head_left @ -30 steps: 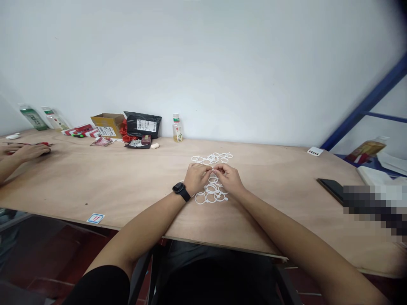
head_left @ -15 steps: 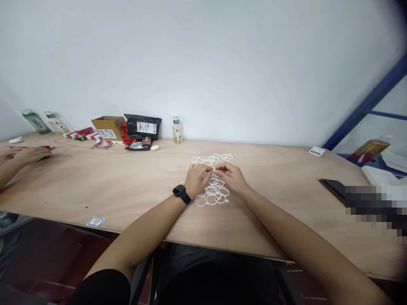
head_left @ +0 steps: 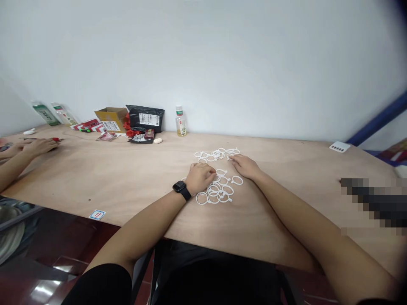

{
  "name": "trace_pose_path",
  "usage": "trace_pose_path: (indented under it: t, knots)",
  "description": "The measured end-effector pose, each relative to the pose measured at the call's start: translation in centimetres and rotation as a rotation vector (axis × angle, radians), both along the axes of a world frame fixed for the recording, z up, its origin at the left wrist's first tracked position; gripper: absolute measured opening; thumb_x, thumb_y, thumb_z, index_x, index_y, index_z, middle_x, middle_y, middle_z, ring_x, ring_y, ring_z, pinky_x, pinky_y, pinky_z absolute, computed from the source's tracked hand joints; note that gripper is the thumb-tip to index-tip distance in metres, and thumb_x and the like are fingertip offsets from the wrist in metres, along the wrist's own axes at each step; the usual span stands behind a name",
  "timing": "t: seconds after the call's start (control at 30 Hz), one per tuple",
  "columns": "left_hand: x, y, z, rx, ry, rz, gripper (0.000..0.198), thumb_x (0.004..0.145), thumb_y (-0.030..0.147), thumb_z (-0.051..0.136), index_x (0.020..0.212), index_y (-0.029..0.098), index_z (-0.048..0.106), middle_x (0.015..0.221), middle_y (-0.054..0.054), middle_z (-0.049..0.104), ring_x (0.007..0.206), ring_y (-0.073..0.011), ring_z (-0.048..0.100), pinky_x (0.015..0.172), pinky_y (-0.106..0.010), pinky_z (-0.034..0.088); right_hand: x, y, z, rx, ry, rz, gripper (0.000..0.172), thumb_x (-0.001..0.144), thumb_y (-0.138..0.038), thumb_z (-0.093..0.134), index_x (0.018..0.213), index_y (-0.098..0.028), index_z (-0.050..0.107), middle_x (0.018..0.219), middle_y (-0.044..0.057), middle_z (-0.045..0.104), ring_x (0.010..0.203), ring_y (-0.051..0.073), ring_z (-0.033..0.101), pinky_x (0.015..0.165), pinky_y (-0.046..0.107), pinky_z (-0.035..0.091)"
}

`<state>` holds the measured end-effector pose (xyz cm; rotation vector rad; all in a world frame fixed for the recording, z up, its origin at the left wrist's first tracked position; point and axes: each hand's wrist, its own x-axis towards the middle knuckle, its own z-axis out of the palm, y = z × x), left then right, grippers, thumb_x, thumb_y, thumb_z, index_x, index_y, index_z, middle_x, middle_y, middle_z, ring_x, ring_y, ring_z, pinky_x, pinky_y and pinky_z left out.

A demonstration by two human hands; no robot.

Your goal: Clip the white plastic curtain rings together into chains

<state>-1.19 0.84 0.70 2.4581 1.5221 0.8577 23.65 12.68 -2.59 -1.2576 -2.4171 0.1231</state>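
I see my left hand (head_left: 199, 178) curled over the near white rings (head_left: 216, 193); I cannot tell if it pinches one. My right hand (head_left: 245, 166) lies open, touching the far rings (head_left: 213, 155) at twelve o'clock.

Hands are parting: right hand (head_left: 244, 166) is reaching out to the loose rings (head_left: 217, 154), left hand (head_left: 199, 178) is dropping onto the linked rings (head_left: 219, 191)
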Motion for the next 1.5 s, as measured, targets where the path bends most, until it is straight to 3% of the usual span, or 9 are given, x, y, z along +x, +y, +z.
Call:
trace_pose_path:
  t: [0.13, 0.27, 0.5, 0.77, 0.87, 0.97, 1.13, 1.27, 1.5]
  knots:
    - [0.0, 0.0, 0.0, -0.002, -0.005, 0.009, 0.018, 0.089, 0.033, 0.054, 0.089, 0.024, 0.069, 0.097, -0.002, 0.072, 0.096, -0.0198, 0.061, 0.094, -0.039, 0.038, -0.3, -1.1, 0.6, -0.013, -0.011, -0.057, 0.033, 0.089, -0.017, 0.049, 0.119, -0.017, 0.064, 0.120, 0.011, 0.065, 0.109, 0.024, 0.059, 0.093, 0.035, 0.046]
    - [0.1, 0.1, -0.3, -0.019, 0.006, 0.005, 0.019, 0.087, 0.036, 0.056, 0.086, 0.024, 0.070, 0.093, -0.002, 0.072, 0.093, -0.0206, 0.062, 0.091, -0.038, 0.040, 0.1, -2.2, 0.6, -0.024, -0.017, -0.121, 0.040, 0.091, -0.017, 0.046, 0.130, -0.016, 0.056, 0.119, 0.013, 0.064, 0.107, 0.026, 0.059, 0.091, 0.035, 0.045]
    - [0.1, 0.1, -0.3, 0.000, 0.027, 0.023, 0.021, 0.087, 0.036, 0.055, 0.086, 0.023, 0.070, 0.094, -0.003, 0.072, 0.092, -0.0213, 0.062, 0.092, -0.038, 0.042, 0.4, -4.5, 1.8, -0.022, 0.114, -0.054, 0.037, 0.093, -0.016, 0.042, 0.126, -0.017, 0.059, 0.111, 0.013, 0.061, 0.103, 0.024, 0.058, 0.090, 0.034, 0.044]
    - [1.4, -0.7, 1.7, 0.086, -0.023, -0.046, 0.028, 0.089, 0.039, 0.057, 0.108, 0.023, 0.067, 0.106, -0.004, 0.070, 0.104, -0.0226, 0.061, 0.094, -0.037, 0.042, -2.6, -8.9, 4.6, -0.146, 0.496, 0.080, 0.019, 0.090, -0.026, 0.051, 0.101, -0.018, 0.065, 0.092, 0.004, 0.066, 0.081, 0.016, 0.058, 0.077, 0.029, 0.047]
    - [2.4, -0.5, 2.3, 0.089, -0.082, -0.076, 0.027, 0.091, 0.038, 0.055, 0.108, 0.023, 0.068, 0.101, -0.004, 0.072, 0.097, -0.0204, 0.063, 0.092, -0.035, 0.045, -3.7, -9.8, 4.9, -0.243, 0.705, 0.114, 0.020, 0.088, -0.034, 0.055, 0.095, -0.019, 0.065, 0.088, 0.002, 0.068, 0.076, 0.015, 0.058, 0.071, 0.027, 0.048]
    - [2.9, -0.1, 1.9, 0.089, -0.213, -0.063, 0.026, 0.093, 0.037, 0.052, 0.100, 0.022, 0.071, 0.095, -0.003, 0.073, 0.089, -0.0178, 0.065, 0.086, -0.031, 0.048, -4.3, -10.0, 4.8, -0.285, 0.816, 0.099, 0.023, 0.086, -0.040, 0.058, 0.091, -0.019, 0.065, 0.080, 0.001, 0.066, 0.068, 0.014, 0.057, 0.063, 0.025, 0.046]
    - [2.6, 0.2, 0.7, 0.077, -0.300, -0.051, 0.022, 0.089, 0.037, 0.058, 0.085, 0.020, 0.073, 0.083, -0.002, 0.074, 0.079, -0.0165, 0.066, 0.080, -0.030, 0.049, -4.6, -10.5, 4.5, -0.282, 0.745, 0.125, 0.019, 0.087, -0.036, 0.057, 0.088, -0.019, 0.065, 0.075, 0.000, 0.065, 0.065, 0.013, 0.056, 0.061, 0.025, 0.045]
    - [2.3, -0.1, 0.7, 0.064, -0.305, -0.048, 0.022, 0.088, 0.036, 0.058, 0.084, 0.020, 0.072, 0.082, -0.001, 0.074, 0.079, -0.0157, 0.066, 0.079, -0.029, 0.050, -4.8, -10.9, 4.5, -0.218, 0.678, 0.131, 0.019, 0.089, -0.032, 0.054, 0.092, -0.019, 0.066, 0.080, 0.001, 0.068, 0.071, 0.014, 0.060, 0.066, 0.026, 0.047]
    - [-0.1, 1.5, 0.8, -0.019, -0.094, -0.016, 0.019, 0.085, 0.038, 0.060, 0.089, 0.024, 0.072, 0.095, -0.001, 0.073, 0.091, -0.0189, 0.064, 0.086, -0.033, 0.048, -2.7, -9.7, 4.0, 0.004, 0.440, 0.124, 0.015, 0.087, -0.024, 0.057, 0.093, -0.020, 0.071, 0.090, 0.006, 0.071, 0.078, 0.017, 0.062, 0.073, 0.030, 0.047]
